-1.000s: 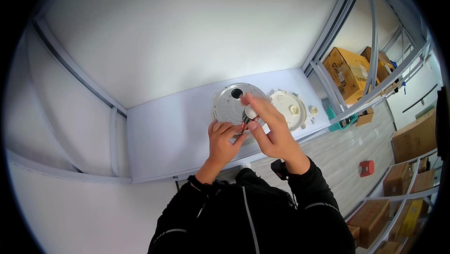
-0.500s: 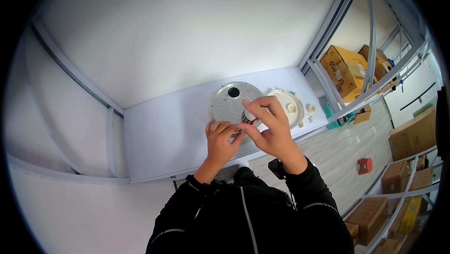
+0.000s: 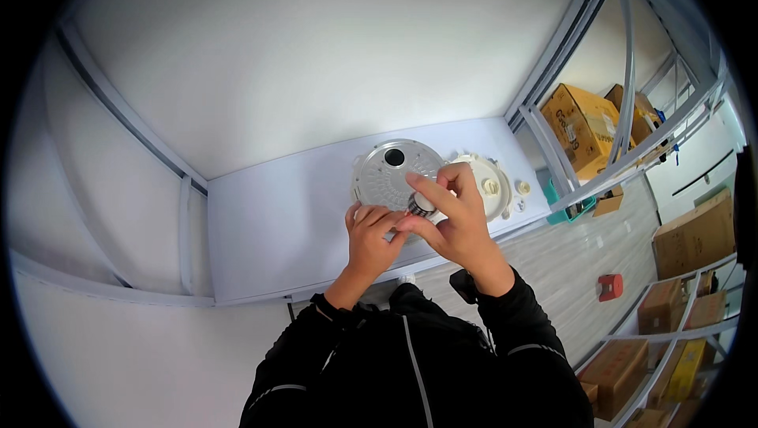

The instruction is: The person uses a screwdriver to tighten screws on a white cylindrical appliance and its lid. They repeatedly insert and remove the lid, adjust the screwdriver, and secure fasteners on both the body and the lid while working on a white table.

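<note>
A round silver metal plate (image 3: 375,169) with a patterned face and a dark round hole lies on the bench. Above its near right edge, my right hand (image 3: 456,227) pinches a small round part (image 3: 422,204) between thumb and fingers. The part has a ribbed, dark-and-silver side and a pale top; its exact kind is unclear. My left hand (image 3: 371,237) is curled at the plate's near edge, its fingertips close to my right thumb. What the left fingers hold is hidden. Right of the plate lies a cream round cover (image 3: 499,204), partly behind my right hand.
A small cream ring (image 3: 523,187) sits at the right end of the white bench (image 3: 268,215). Beyond that end are a metal frame post (image 3: 545,144), a teal crate (image 3: 570,211) and a yellow-brown carton (image 3: 583,128). A red stool (image 3: 609,287) stands on the floor near shelves of boxes.
My right hand has tilted slightly, and the pale top of the small round part now shows more, a little lower. The left hand stays nearly in place.
</note>
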The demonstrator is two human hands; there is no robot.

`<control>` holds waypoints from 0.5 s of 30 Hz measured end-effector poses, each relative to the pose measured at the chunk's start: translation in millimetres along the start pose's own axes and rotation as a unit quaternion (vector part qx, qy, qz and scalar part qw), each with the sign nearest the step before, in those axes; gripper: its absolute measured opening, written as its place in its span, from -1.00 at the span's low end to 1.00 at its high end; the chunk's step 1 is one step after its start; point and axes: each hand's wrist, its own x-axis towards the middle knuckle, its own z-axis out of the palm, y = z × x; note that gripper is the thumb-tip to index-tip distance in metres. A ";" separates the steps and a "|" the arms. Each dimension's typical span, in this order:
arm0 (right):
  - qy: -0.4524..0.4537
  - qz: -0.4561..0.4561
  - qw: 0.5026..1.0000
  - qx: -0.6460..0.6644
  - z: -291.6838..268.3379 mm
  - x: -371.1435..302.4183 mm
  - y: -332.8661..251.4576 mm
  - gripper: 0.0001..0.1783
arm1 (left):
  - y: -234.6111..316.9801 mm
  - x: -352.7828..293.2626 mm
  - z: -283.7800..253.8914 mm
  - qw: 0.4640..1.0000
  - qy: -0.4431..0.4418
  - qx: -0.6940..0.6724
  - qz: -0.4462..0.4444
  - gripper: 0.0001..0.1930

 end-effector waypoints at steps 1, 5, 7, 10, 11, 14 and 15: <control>0.015 0.003 0.999 0.028 0.2 4.6 -7.0 -0.32 | -0.2 -0.3 0.2 1.000 -0.003 0.004 0.002 -0.75; 0.029 0.030 0.991 0.129 8.2 8.0 -13.8 -0.26 | 0.6 -1.2 1.2 1.000 0.007 0.001 0.001 -0.76; -0.003 0.024 0.994 0.106 4.9 1.9 -5.6 -0.22 | 1.2 0.0 -0.1 1.000 0.005 0.003 0.003 -0.77; 0.003 0.012 1.000 0.007 5.0 -7.9 3.7 -0.18 | 4.1 3.0 -3.1 1.000 0.006 -0.009 0.003 -0.77; 0.017 0.012 1.000 -0.001 5.8 -8.7 4.1 -0.19 | 3.5 2.6 -2.7 1.000 0.006 -0.009 0.004 -0.78; 0.061 0.017 0.998 0.027 5.9 -0.3 -4.6 -0.21 | 1.7 1.1 -0.7 1.000 0.009 -0.006 0.004 -0.78; 0.074 0.007 0.996 0.050 8.9 3.3 -5.3 -0.22 | 1.6 0.2 -0.2 1.000 0.013 -0.004 0.002 -0.78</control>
